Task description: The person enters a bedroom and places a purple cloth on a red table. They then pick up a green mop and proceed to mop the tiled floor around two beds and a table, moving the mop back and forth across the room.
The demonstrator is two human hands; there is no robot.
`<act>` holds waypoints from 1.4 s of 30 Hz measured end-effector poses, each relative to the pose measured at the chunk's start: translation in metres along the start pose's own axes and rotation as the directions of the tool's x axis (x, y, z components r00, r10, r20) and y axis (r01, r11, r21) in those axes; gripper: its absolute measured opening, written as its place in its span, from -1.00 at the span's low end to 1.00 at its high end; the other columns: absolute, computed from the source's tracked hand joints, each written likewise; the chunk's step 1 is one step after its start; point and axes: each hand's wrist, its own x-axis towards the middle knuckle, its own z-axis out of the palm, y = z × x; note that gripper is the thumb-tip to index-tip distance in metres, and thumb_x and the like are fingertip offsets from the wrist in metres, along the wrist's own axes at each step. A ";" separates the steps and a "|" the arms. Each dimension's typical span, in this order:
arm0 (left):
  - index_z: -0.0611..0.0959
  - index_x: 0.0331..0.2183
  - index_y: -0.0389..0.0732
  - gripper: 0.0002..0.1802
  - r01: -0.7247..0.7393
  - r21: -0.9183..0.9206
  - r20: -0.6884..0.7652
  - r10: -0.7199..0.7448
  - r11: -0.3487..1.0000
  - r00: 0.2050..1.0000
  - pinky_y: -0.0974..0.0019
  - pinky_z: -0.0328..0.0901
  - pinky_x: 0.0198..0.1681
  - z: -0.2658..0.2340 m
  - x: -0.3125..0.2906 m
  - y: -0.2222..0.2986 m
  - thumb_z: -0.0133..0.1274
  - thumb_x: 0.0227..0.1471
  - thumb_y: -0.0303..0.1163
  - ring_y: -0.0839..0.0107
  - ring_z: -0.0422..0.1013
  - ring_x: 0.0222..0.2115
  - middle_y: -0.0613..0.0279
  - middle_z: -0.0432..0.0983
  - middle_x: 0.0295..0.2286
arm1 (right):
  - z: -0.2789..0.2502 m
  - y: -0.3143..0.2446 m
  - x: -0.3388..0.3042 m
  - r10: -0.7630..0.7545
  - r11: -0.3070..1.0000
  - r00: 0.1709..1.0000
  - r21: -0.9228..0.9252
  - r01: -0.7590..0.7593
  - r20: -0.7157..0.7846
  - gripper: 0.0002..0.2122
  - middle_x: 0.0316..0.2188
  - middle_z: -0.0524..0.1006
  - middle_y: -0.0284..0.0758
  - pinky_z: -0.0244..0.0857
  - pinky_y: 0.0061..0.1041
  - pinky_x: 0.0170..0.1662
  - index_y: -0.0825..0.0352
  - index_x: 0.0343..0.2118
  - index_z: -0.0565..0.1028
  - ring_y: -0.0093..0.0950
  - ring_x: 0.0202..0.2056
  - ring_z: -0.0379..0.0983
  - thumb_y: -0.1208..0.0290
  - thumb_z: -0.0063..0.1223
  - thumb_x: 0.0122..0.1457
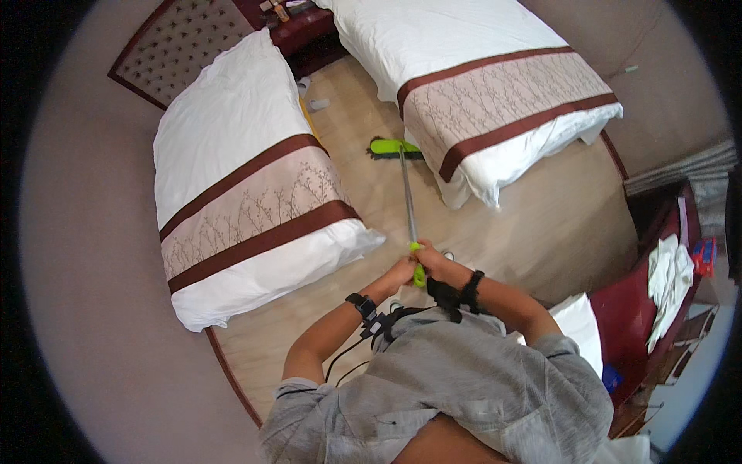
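A broom [409, 193] with a grey metal pole and a green-backed head with dark bristles reaches away from me over the floor. Its head lies between the two beds, with the right end against the hanging sheet of the right bed. My left hand [402, 272] is closed around the green grip at the near end of the pole. Just above it on the same grip, my right hand [430, 257] is wrapped too. Both forearms stretch forward, each with a dark band at the wrist.
Beds with white sheets and patterned runners stand left [232, 124] and right [479, 46]. White slippers [318, 104] lie beside the left bed. A dark red nightstand [305, 29] is at the back. Rightward, a red desk [630, 309] holds a white cloth [669, 278]. A cable hangs near my left arm.
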 end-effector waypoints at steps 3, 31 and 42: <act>0.52 -0.15 -0.06 -0.65 0.154 0.197 0.277 -0.206 0.968 0.939 0.32 0.32 -0.29 0.003 0.013 0.053 -0.11 0.11 -0.10 0.44 0.44 -0.40 0.36 0.52 -0.35 | -0.046 -0.005 -0.021 0.012 0.985 0.999 0.172 -0.017 0.033 -0.43 -0.26 0.39 -0.26 0.37 -0.39 -0.48 0.04 0.20 -0.10 -0.41 -0.47 0.41 0.41 -0.09 0.21; 0.43 -0.17 -0.27 -0.74 0.085 -0.821 0.050 -0.077 0.564 0.996 0.09 0.35 -0.17 -0.208 0.304 0.242 -0.11 0.11 -0.34 0.19 0.41 -0.28 0.09 0.44 -0.24 | -0.014 -0.328 0.193 -0.573 0.441 0.809 -0.882 0.169 -0.132 -0.62 -0.35 0.53 0.03 0.34 -0.14 -0.27 0.35 -0.05 0.41 -0.03 -0.30 0.47 0.19 -0.16 0.18; 0.49 -0.14 -0.14 -0.64 -0.044 -0.797 -0.044 0.014 0.602 0.999 -0.08 0.30 -0.14 -0.420 0.351 0.316 -0.19 0.17 -0.14 0.14 0.40 -0.14 0.13 0.46 -0.11 | 0.087 -0.472 0.364 -0.548 0.504 0.836 -0.786 0.358 0.029 -0.69 -0.40 0.51 0.11 0.38 -0.14 -0.34 0.51 -0.25 0.43 -0.03 -0.38 0.50 0.32 -0.16 0.13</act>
